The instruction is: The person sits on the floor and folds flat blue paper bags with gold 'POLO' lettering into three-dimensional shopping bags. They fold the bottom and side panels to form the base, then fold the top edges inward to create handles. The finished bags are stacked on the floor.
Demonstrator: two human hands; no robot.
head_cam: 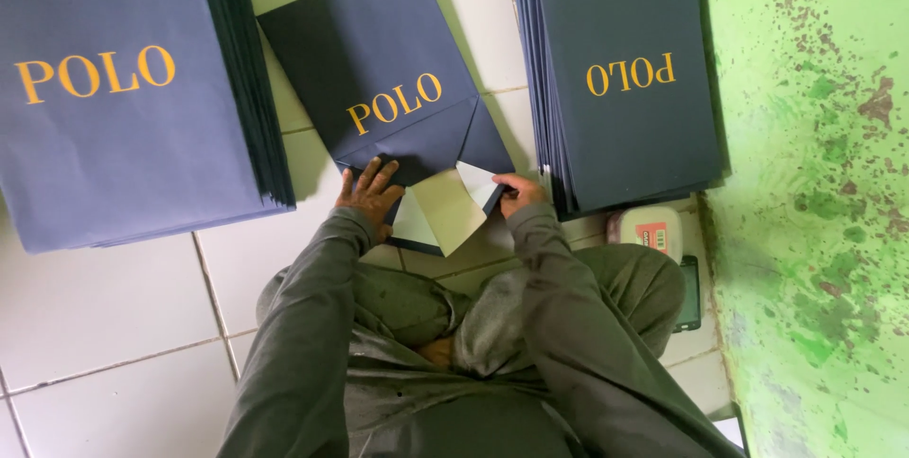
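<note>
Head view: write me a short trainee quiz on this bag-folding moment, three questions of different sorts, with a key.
1. True or false: both hands rest on the dark blue paper bag on the tiled floor.
2. Which hand lies flat with fingers spread? A) left hand B) right hand
3. Fill in: the opened bottom flaps show a ____ inner side.

Key: 1 true; 2 A; 3 pale (off-white). The stack of flat bags on the right and the stack on the left lie untouched.
</note>
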